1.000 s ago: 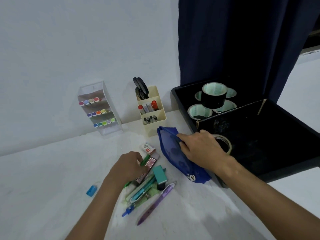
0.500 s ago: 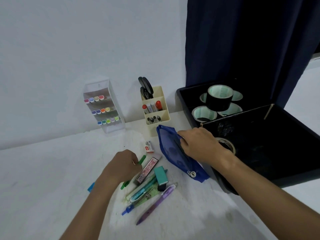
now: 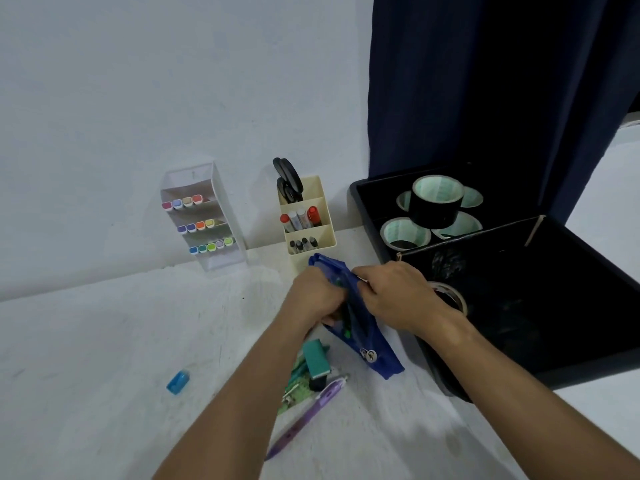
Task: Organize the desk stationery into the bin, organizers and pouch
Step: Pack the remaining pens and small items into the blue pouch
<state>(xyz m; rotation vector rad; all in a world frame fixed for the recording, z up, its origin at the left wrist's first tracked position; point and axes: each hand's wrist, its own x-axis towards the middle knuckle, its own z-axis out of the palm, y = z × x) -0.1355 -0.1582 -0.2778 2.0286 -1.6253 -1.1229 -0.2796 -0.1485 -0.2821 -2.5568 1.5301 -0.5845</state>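
A blue zip pouch (image 3: pixel 372 344) lies on the white desk beside the black bin (image 3: pixel 588 271). My right hand (image 3: pixel 398 296) grips the pouch's upper edge and holds it apart. At the pouch's mouth, my left hand (image 3: pixel 317 296) is closed on a green pen (image 3: pixel 341 308), whose green shows inside the pouch. Below the hands lie a teal stapler (image 3: pixel 315 358), a purple pen (image 3: pixel 304 417) and other pens partly hidden under my left forearm. A small blue eraser (image 3: pixel 178 382) lies alone to the left.
A clear tiered organizer (image 3: pixel 204 220) with coloured markers and a cream organizer (image 3: pixel 306 223) with scissors and markers stand against the wall. The bin holds black tape rolls (image 3: pixel 437 202) at the back and a clear tape roll (image 3: pixel 450 296) near my right wrist. A dark curtain hangs behind.
My left hand picked a green pen out of the pile and moved up and right to the pouch's mouth. My right hand kept hold of the pouch.
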